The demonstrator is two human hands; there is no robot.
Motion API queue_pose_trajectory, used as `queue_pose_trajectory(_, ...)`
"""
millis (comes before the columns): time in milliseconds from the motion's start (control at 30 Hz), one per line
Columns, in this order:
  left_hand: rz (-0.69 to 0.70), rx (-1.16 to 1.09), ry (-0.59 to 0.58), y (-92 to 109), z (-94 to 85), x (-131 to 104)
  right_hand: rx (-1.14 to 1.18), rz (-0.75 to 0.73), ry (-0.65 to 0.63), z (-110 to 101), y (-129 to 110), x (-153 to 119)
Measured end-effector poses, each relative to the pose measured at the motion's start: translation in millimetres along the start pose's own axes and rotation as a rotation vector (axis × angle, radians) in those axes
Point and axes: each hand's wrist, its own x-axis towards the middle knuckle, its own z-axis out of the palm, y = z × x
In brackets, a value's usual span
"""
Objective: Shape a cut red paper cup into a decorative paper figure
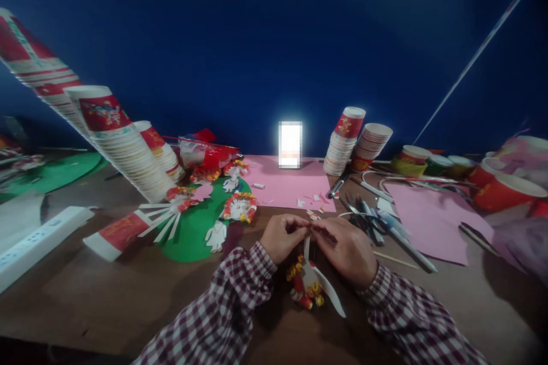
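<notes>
My left hand (283,238) and my right hand (346,250) meet in the middle of the table, thumbs and fingertips pressed together. Between them a white paper strip (307,248) runs up to the pinched fingers. This strip belongs to a cut paper cup (309,278) with red and yellow curls around its edge. Another, wider white strip (333,295) of that cup sticks out to the lower right. The strip's upper end is hidden by my fingers.
Tall stacks of paper cups (124,145) lean at left; more stacks (349,140) stand behind. A green sheet (188,239) bears cut-paper figures. Scissors (370,219) and tools lie at right, near pink paper (432,222). A bright screen (290,145) stands behind; a power strip (43,242) lies left.
</notes>
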Motion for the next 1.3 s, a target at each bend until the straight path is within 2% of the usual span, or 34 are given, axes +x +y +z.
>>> queue_pose_trajectory(133,0.006,-0.048,-0.011,2.2,-0.7,-1.1,-0.010,0.011,-0.016,1.5,2.3,0.7)
queue_pose_trajectory(267,0.029,-0.046,-0.027,7.6,-2.3,-2.9,0.000,-0.043,-0.062,-1.5,0.2,1.4)
queue_pose_trajectory(400,0.020,-0.058,-0.092,6.4,-2.6,-2.3,-0.029,-0.074,-0.103,-5.9,-2.9,2.0)
queue_pose_trajectory(667,-0.071,-0.097,-0.136,-3.6,-0.8,1.6,-0.052,-0.021,-0.008,-5.1,-2.7,2.9)
queue_pose_trajectory(867,-0.036,-0.025,-0.134,-8.9,-2.8,1.4,-0.054,-0.036,-0.006,-3.8,-1.7,0.6)
queue_pose_trajectory(1300,-0.084,-0.056,-0.091,-8.1,0.0,0.1,-0.096,-0.076,0.049,0.0,-0.3,-0.7)
